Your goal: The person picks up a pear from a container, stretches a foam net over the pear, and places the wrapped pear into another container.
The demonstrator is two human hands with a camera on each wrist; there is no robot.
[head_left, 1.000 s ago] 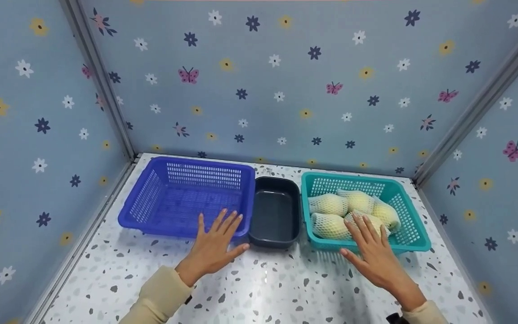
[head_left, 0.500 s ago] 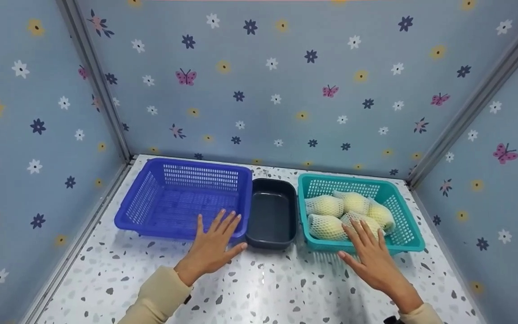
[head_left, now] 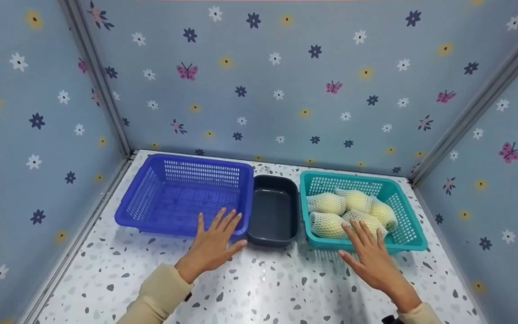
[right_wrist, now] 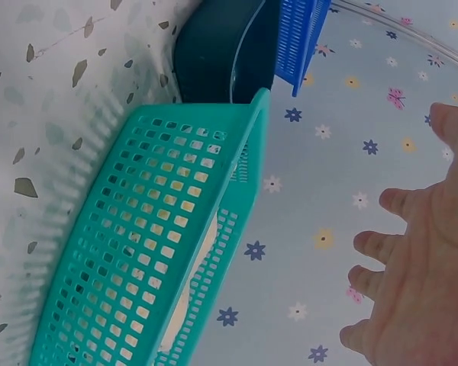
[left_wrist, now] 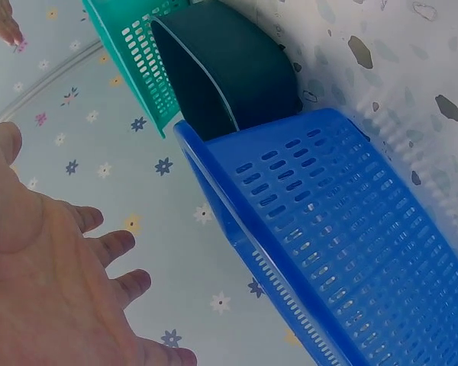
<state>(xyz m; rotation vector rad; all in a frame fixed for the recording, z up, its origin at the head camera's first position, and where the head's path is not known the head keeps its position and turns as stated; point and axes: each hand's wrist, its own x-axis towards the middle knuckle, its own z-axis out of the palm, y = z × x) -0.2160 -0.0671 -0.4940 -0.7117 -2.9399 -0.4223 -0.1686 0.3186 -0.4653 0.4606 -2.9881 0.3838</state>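
Observation:
My left hand [head_left: 212, 245] is held with fingers spread in front of the blue basket [head_left: 151, 227], which has nothing in it. In the left wrist view that hand [left_wrist: 53, 282] is apart from the basket and holds nothing. My right hand [head_left: 371, 258] hovers spread near the front rim of the teal basket [head_left: 409, 245]. Several pale yellow fruits in white foam nets [head_left: 328, 225] lie in the teal basket, one partly hidden behind the right fingertips. The right wrist view shows this hand [right_wrist: 427, 267] apart from the basket and holding nothing.
Between the two baskets stands a dark grey rectangular tub [head_left: 273, 216] with nothing in it. All three stand on a white speckled tabletop [head_left: 259, 288]. Flower-patterned panels [head_left: 259, 90] enclose the back and both sides.
The head view has shifted slightly. Both hands keep their spread pose, and the baskets, tub and fruits stay where they were.

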